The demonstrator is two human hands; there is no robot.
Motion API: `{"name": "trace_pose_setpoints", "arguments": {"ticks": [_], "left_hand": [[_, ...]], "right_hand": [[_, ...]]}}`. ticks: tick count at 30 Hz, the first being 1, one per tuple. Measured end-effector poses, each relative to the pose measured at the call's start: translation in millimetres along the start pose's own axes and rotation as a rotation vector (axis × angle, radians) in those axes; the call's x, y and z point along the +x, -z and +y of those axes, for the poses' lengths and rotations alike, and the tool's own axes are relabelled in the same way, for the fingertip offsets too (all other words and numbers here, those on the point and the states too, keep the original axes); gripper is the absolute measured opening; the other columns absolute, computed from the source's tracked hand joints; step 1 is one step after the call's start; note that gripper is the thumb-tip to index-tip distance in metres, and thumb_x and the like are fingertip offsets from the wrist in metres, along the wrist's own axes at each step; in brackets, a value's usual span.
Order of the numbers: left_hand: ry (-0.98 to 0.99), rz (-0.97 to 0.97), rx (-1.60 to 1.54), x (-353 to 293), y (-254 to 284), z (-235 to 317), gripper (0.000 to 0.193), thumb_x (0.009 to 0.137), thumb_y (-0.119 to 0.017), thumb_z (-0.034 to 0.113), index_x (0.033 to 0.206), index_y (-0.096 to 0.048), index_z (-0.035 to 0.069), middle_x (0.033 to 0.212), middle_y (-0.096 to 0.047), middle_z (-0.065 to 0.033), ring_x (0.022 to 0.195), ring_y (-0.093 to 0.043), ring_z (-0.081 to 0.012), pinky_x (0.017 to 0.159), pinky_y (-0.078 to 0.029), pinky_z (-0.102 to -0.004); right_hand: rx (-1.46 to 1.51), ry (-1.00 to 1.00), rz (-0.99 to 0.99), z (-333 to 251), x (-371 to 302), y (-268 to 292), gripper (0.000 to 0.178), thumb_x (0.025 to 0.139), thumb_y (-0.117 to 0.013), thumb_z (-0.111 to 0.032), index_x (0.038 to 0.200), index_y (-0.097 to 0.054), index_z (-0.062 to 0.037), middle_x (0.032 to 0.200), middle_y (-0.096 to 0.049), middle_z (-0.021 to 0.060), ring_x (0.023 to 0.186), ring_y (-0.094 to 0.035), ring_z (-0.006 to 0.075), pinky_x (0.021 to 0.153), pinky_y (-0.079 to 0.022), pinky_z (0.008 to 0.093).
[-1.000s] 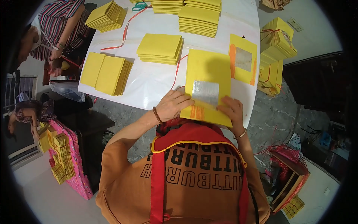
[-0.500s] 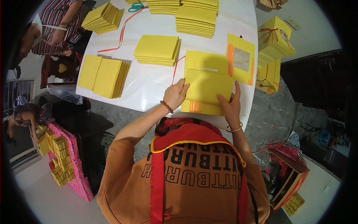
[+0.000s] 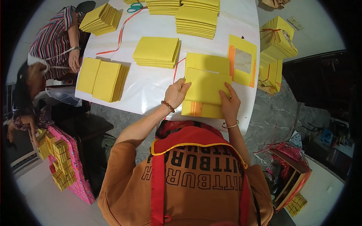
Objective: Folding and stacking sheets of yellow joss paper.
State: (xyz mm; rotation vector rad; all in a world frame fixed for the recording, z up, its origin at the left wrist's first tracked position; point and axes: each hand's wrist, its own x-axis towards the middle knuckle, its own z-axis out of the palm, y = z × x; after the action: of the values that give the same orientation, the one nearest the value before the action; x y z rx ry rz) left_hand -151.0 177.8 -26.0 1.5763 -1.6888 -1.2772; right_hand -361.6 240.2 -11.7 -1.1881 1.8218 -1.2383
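Before me on the white-covered table, a folded piece of yellow paper lies over yellow sheets with an orange-printed strip. My left hand pinches its left edge between thumb and fingers. At its right edge, my right hand has its thumb and fingers closed on the folded paper. A flat yellow sheet with orange bands and a pale square lies just beyond my right hand. Past my left hand sits a stack of folded yellow paper; another stack is farther left.
More yellow stacks line the far side, near green-handled scissors and a red ribbon. Tied yellow bundles stand beyond the table's right edge. A person in a striped top is at the far left.
My right hand has shifted left and closed on the folded paper's right edge. My left hand stays at the left edge. The person in stripes has moved, lowering an arm beside the table.
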Motion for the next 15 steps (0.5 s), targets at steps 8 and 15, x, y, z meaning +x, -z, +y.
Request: {"name": "trace_pose_setpoints", "arguments": {"ticks": [8, 15], "left_hand": [[0.183, 0.041, -0.276, -8.1, 7.4, 15.6, 0.025, 0.085, -0.06, 0.024, 0.099, -0.051, 0.005, 0.066, -0.059, -0.008, 0.062, -0.057, -0.0231, 0.056, -0.04, -0.0357], [-0.707, 0.112, 0.586, -16.7, -18.7, 63.2, 0.044, 0.077, -0.066, 0.027, 0.115, -0.053, 0.008, 0.117, -0.051, -0.0117, 0.111, -0.044, -0.0287, 0.093, -0.032, -0.0463]], "right_hand": [[-0.027, 0.02, 0.029, 8.1, -0.9, -3.1, 0.034, 0.081, -0.063, -0.011, 0.113, -0.06, -0.0025, 0.108, -0.063, 0.0154, 0.097, -0.061, 0.0244, 0.083, -0.046, 0.0313], [-0.074, 0.061, 0.066, 8.6, -1.9, -5.4, 0.033, 0.08, -0.063, -0.01, 0.113, -0.06, -0.0034, 0.104, -0.064, 0.016, 0.095, -0.062, 0.0255, 0.082, -0.047, 0.032]]}}
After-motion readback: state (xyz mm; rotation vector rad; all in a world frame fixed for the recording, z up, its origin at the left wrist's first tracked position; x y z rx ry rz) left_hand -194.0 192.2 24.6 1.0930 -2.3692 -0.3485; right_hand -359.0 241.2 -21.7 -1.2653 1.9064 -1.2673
